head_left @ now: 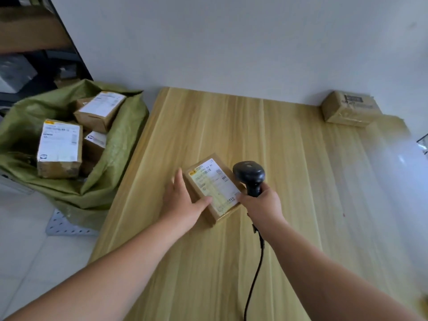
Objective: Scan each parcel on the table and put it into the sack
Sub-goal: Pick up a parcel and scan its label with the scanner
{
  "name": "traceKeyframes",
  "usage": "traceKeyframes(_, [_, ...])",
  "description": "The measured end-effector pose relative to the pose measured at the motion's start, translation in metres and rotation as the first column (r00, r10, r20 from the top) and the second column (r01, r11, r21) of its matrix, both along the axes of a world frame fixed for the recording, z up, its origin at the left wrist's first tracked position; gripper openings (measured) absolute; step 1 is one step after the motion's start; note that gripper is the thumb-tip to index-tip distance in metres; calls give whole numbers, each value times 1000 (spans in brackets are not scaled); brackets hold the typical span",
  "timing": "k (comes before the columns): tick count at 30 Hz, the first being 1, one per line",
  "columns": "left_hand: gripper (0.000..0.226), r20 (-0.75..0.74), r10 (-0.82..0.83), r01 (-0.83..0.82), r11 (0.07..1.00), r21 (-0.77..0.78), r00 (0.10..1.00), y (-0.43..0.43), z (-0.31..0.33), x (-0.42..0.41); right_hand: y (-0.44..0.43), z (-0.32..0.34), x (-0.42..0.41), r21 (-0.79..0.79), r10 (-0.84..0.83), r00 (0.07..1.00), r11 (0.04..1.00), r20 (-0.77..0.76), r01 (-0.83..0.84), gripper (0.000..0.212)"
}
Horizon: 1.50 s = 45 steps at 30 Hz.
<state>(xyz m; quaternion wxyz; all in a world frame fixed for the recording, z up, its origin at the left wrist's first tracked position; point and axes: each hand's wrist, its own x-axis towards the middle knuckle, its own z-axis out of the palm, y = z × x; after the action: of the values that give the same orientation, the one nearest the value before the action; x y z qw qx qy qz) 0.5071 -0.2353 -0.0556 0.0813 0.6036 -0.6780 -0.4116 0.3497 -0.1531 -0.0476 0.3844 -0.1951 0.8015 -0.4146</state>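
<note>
Sack: the green sack (111, 158) stands on the floor to the left of the table (289, 181), mouth open, touching the table's left edge; several labelled boxes (59, 148) already lie in it.
Left hand: the left hand (185, 200) lies flat and open against the near-left side of the parcel, thumb over its near corner, steadying rather than gripping it.
Parcel: the small brown parcel (214, 188) rests label-up near the middle of the table.
Right hand: the right hand (261, 205) is closed around the handle of the black scanner (249, 176), whose head hangs just right of the label; its cable (254, 274) trails toward the near edge.
Doing it well: I judge the head should tip onto the barcodes at the label's far end, the parcel kept flat.
Path to sack: from the parcel leftward, bare table; nothing seems to block it.
Second parcel: another box (349, 108) sits at the table's far-right corner, well apart, seemingly unscanned.
</note>
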Motion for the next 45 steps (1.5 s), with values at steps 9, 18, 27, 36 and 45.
traceKeyframes(9, [75, 123, -256, 239, 961, 139, 959, -65, 8, -15, 9, -1, 19, 29, -97, 993, 995, -67, 99, 16])
traceKeyframes(18, [120, -82, -166, 183, 935, 304, 983, -48, -5, 16, -3, 15, 14, -25, 13, 999, 1000, -46, -14, 20])
traceKeyframes(27, [100, 68, -297, 294, 954, 51, 952, -36, -6, 27, 1, 56, 10, 64, 168, 981, 985, -102, -162, 16])
traceKeyframes(36, [91, 117, -282, 290, 955, -59, 952, -32, 0, 30, 8, 113, 19, 198, 185, 967, 955, 175, -219, 14])
traceKeyframes(45, [89, 118, -279, 290, 954, -81, 953, -31, 2, 30, 0, 137, 32, 290, 217, 961, 921, 174, -261, 16])
